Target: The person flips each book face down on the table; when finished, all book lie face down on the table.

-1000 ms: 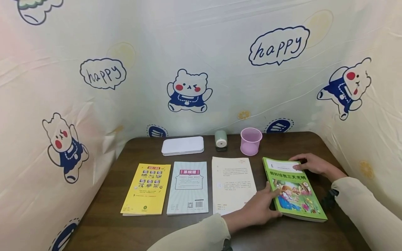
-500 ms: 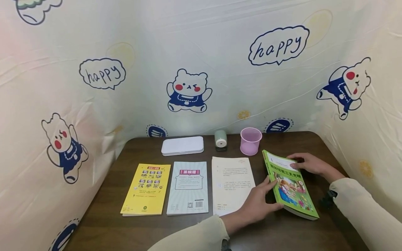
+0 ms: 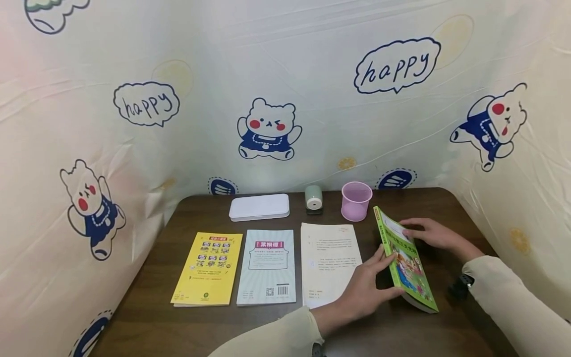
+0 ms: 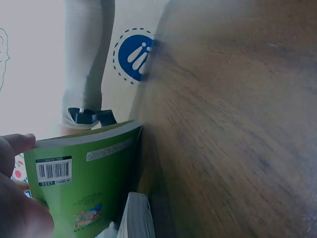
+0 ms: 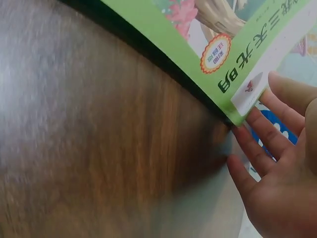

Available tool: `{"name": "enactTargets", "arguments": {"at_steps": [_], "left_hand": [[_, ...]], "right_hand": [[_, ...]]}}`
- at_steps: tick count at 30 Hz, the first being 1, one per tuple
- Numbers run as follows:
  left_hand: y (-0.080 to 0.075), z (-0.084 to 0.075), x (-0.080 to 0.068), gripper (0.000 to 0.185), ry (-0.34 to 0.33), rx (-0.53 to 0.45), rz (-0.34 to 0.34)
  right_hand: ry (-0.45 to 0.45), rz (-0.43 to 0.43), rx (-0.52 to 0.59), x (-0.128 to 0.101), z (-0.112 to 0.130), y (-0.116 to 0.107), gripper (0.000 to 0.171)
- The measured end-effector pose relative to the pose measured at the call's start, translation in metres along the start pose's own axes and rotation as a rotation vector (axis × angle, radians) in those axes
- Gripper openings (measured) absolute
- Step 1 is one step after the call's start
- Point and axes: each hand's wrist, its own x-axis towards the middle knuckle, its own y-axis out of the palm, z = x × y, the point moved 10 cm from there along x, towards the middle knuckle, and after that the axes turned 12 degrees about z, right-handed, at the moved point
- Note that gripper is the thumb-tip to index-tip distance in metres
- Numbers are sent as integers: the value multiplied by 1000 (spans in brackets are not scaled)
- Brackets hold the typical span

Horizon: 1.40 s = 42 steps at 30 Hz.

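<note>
A green picture-covered book (image 3: 409, 265) stands tilted at the right, its spine side raised and its front cover turned rightward. My left hand (image 3: 363, 290) holds the raised spine side, fingers on the cover edge and thumb near the bottom end. In the left wrist view the green back cover with a barcode (image 4: 53, 170) faces the camera, beside that hand's thumb and fingers. My right hand (image 3: 433, 233) pinches the upper right corner, thumb over the front cover, other fingers behind, as the right wrist view shows. The left forearm crosses the lower end of a cream book (image 3: 331, 258).
Left of the cream book lie a pale blue book (image 3: 267, 267) and a yellow book (image 3: 209, 270). Along the back stand a white flat case (image 3: 259, 207), a small green pencil sharpener (image 3: 314, 198) and a pink cup (image 3: 356, 202). A printed curtain (image 3: 267, 59) surrounds the brown table (image 3: 214, 329).
The green book has gone from nearly flat to steeply tilted, its spine side lifting and its right side drawing leftward. My right hand has shifted slightly left with it; the left hand barely moved.
</note>
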Motion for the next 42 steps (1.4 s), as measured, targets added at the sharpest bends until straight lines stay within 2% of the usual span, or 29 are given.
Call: {"name": "enactTargets", "arguments": {"at_steps": [8, 13, 21, 25, 32, 37, 42], "left_hand": [[-3, -10, -4, 69, 57, -20, -6], [-4, -17, -7, 66, 95, -33, -5], [-9, -31, -10, 64, 143, 7, -34], [-11, -37, -12, 64, 171, 21, -44], [-16, -47, -16, 65, 207, 89, -74], [-18, -51, -20, 64, 227, 147, -104], [-18, -50, -22, 63, 229, 131, -102]], "right_hand": [[9, 3, 72, 4, 13, 6, 53], [-24, -28, 129, 5, 31, 5, 54], [-68, -37, 326, 6, 52, 4, 63], [-128, -49, 392, 7, 62, 0, 63], [-160, -71, 507, 5, 74, -6, 61], [-173, -106, 499, 2, 85, -11, 56], [-156, -112, 438, 3, 88, -12, 53]]}}
